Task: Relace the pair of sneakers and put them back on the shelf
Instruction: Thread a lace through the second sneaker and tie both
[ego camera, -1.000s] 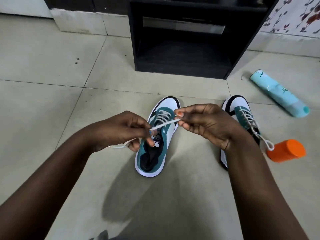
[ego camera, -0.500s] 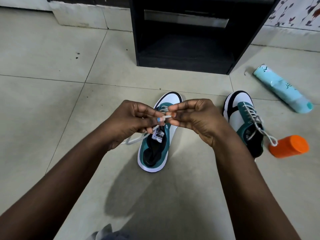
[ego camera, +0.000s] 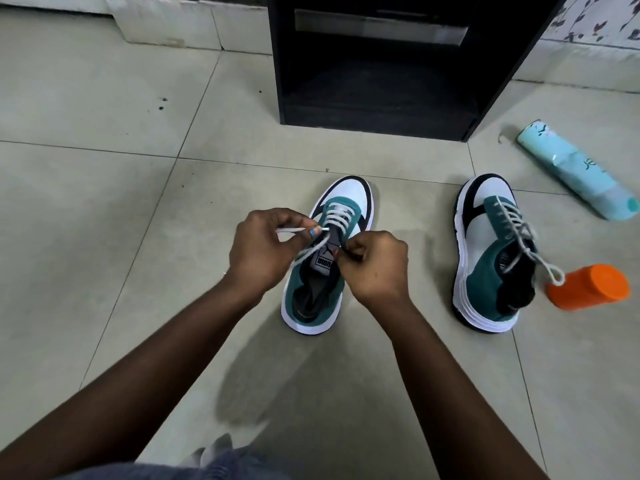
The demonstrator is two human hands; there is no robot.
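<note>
A teal, white and black sneaker [ego camera: 313, 306] stands on the tiled floor in front of me, toe pointing away. Its white lace [ego camera: 313, 247] crosses several eyelets near the toe. My left hand [ego camera: 261, 251] pinches the lace end, which pokes out to the left of my fingertips. Over the shoe's right side, my right hand [ego camera: 375, 268] is curled at the edge by the tongue; what it pinches is hidden. The second sneaker [ego camera: 485, 271] stands to the right, laced, with a tied loop hanging off its side.
A black open shelf unit [ego camera: 377, 98] stands on the floor just beyond the sneakers. A light blue bottle [ego camera: 575, 174] lies on its side at far right. Next to the second sneaker lies an orange container [ego camera: 588, 287]. Grey fabric [ego camera: 214, 459] shows at the bottom edge.
My hands parted from pinching the lace together. My left hand drew the lace end out to the left, and my right hand dropped to the shoe's right edge.
</note>
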